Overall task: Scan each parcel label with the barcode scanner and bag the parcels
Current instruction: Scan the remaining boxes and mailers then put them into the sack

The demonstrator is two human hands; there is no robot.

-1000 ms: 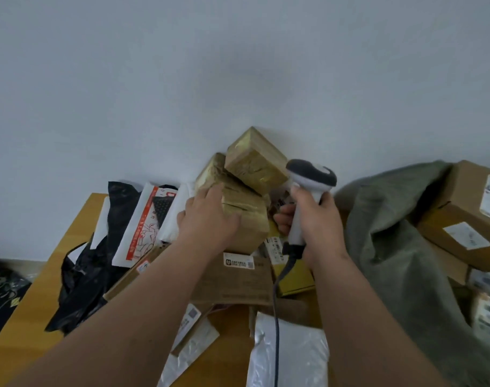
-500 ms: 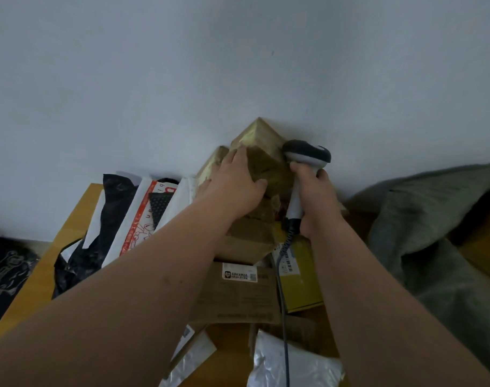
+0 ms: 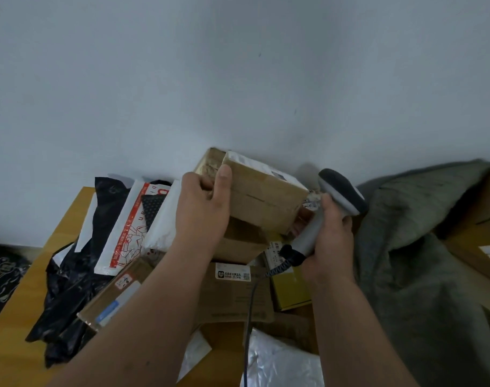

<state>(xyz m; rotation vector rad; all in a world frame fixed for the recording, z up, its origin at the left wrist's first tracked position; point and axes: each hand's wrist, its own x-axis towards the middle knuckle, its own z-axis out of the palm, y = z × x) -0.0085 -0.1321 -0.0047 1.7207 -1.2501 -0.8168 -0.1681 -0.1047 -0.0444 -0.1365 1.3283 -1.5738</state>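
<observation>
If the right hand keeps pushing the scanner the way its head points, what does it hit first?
Most likely the cardboard box gripped by the left hand. The scanner in the right hand seems to face its near end; depth is unclear from this single view.

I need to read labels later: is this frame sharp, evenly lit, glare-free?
Head view: soft, dim, slightly blurred; the label on the box in the left hand is washed-out white, unreadable; wide-angle bending at edges; the scanner casts faint wall shadow.

Left hand gripping, thumb up, right hand curled, forearms extended
</observation>
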